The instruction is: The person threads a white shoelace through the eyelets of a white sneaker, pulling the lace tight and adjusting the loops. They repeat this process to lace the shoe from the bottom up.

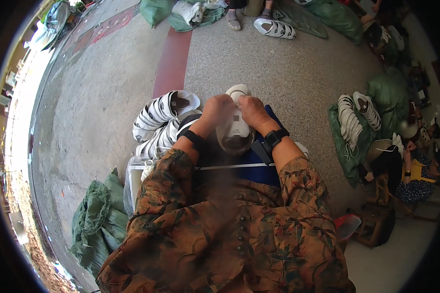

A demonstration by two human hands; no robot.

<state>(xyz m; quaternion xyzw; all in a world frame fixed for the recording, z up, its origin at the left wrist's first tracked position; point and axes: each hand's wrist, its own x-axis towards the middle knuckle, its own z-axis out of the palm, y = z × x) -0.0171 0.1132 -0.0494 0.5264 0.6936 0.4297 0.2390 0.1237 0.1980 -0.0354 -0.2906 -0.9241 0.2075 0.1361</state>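
Fingers of the left hand (215, 112) and right hand (255, 112) curl together, grasping the pale shoe (236, 128) near its far end; it sits above the lap, right of black-striped white shoes (155, 116).

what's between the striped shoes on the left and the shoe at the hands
In the head view, the left hand and its black wristband lie between them.

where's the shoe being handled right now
In the head view, the shoe is near the centre, between the left hand and right hand, right of the stacked white shoes.
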